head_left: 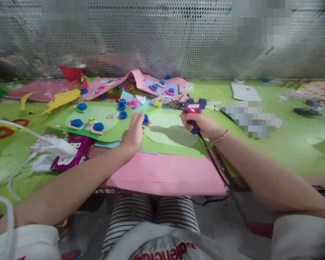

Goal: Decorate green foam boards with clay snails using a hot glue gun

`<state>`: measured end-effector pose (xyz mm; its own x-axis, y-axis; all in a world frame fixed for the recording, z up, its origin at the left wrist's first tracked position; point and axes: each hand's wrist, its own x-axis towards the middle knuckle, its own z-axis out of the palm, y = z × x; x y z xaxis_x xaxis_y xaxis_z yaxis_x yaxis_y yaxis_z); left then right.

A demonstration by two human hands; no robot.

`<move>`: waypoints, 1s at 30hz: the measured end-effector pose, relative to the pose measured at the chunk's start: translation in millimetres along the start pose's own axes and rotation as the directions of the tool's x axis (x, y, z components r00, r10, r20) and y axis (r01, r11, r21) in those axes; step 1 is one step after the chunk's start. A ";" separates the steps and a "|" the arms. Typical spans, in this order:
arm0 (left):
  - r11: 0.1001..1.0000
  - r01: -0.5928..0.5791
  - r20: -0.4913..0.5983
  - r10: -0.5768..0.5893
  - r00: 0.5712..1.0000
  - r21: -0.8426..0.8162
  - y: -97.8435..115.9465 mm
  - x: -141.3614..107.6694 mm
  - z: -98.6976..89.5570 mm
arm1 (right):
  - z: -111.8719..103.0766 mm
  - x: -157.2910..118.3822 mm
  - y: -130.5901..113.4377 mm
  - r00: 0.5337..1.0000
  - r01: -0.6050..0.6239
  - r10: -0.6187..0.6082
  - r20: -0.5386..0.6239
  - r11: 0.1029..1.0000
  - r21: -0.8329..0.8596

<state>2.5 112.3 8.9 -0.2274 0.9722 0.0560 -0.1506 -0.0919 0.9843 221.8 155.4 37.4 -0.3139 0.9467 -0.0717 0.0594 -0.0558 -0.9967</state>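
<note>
My right hand [203,124] is wrapped round a dark blue glue gun [201,104] with a glowing red light, its black cord hanging down past the table edge. Between the fingers of my left hand [135,130] is a small blue round piece [145,119]. That hand rests by the fold of a green foam sheet [178,146], whose right half bears a pale green oval [169,126]. On the sheet's left half sit several blue domed pieces [98,127] with peach parts and a flower. Blue rings [122,115] stand beside my left hand.
Pink sheets [165,173] lie under the green one at the front edge. A pink decorated foam piece [162,85] is behind. At left are red scissors [5,131], white cables and a purple case [76,153]. A perforated metal screen [157,39] closes the back.
</note>
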 end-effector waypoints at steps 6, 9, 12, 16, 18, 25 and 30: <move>0.979 0.003 0.218 -0.048 0.975 0.203 9.4 -15.0 5.4 | -6.3 10.1 9.9 0.995 -0.003 0.010 -0.097 0.997 0.072; 0.979 0.028 0.244 -0.078 0.967 0.201 7.9 -14.8 8.5 | -4.4 10.2 10.8 0.994 -0.008 0.016 -0.109 0.998 0.067; 0.989 0.093 0.182 -0.113 0.977 0.116 3.5 -7.9 9.0 | -1.2 6.7 7.7 0.997 -0.007 0.014 -0.078 0.996 0.084; 0.953 0.262 0.084 -0.252 0.964 -0.151 3.6 -0.5 9.4 | 1.6 3.7 5.8 0.999 -0.009 0.014 -0.047 0.994 0.106; 0.918 0.317 0.060 -0.312 0.948 -0.239 6.5 0.0 10.3 | 1.5 4.0 7.4 0.999 -0.024 0.028 -0.039 0.995 0.096; 0.903 0.337 0.047 -0.337 0.940 -0.267 11.7 -1.9 12.4 | 4.1 1.1 8.8 0.995 -0.066 0.065 0.077 0.998 0.002; 0.897 0.356 0.043 -0.358 0.933 -0.262 11.9 -1.7 12.8 | 6.3 -2.8 7.2 0.987 -0.049 0.046 0.152 0.999 0.013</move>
<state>13.4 112.3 22.7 -0.1169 0.9490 -0.2927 -0.4680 0.2073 0.8591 217.2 150.3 30.2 -0.4516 0.8838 -0.1225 0.0623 -0.1057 -0.9924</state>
